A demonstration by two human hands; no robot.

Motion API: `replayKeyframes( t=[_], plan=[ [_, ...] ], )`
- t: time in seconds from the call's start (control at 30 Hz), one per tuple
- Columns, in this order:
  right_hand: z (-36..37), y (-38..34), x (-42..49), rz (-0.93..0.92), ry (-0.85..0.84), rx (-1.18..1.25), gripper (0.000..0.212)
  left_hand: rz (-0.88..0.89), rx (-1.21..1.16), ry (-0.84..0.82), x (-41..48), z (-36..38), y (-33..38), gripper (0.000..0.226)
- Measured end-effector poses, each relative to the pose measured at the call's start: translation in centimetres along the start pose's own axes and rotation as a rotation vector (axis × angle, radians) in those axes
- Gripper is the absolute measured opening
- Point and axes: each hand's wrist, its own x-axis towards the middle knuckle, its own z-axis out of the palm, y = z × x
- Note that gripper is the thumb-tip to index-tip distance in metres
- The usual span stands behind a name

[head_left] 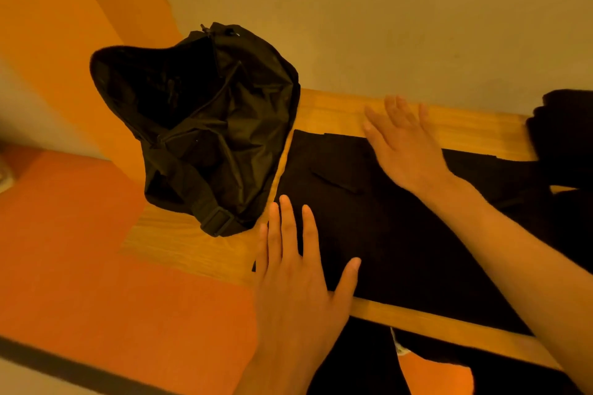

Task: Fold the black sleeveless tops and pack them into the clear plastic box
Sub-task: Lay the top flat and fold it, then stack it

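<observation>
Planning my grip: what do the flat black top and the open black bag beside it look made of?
Black top: matte, soft-looking cloth, maybe cotton; lies flat, no sheen.
Black bag: thin synthetic, likely nylon; faint sheen, sharp crinkles.

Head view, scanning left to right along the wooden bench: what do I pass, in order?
Open black bag → left hand → right hand → dark heap of fabric at the right edge. The flat black top spans both hands, so it is left out.
</observation>
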Motion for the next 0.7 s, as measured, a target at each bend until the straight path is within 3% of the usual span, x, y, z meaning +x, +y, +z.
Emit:
replayKeyframes(
  t=[0.1, 0.23, 0.47, 0.57, 0.7],
  plan=[
    [-2.1, 6.6, -6.0, 0.182, -0.094, -0.164, 0.086, 0.169, 0.008, -0.021, 0.4, 0.5, -0.1, 0.085],
    [-2.8, 11.3, -12.6, 0.285, -0.214, -0.286, 0.086, 0.266, 0.101, -0.087, 1.4, 1.0, -1.4, 0.087],
    [-1.6, 12.1, -14.9, 0.255, -0.156, -0.229, 0.084, 0.253, 0.125, -0.174, 1.4, 0.3, -1.0, 0.093],
    [-3.1, 11.3, -17.1, 0.172, -0.079, -0.142, 0.081, 0.299, 0.026, -0.154, 1.2, -0.2, -2.2, 0.095],
    [-4.0, 11.1, -23.3, 0.045, -0.116, -0.072, 0.077, 0.373, 0.090, -0.186, 0.3, -0.8, -5.3, 0.099]
  ],
)
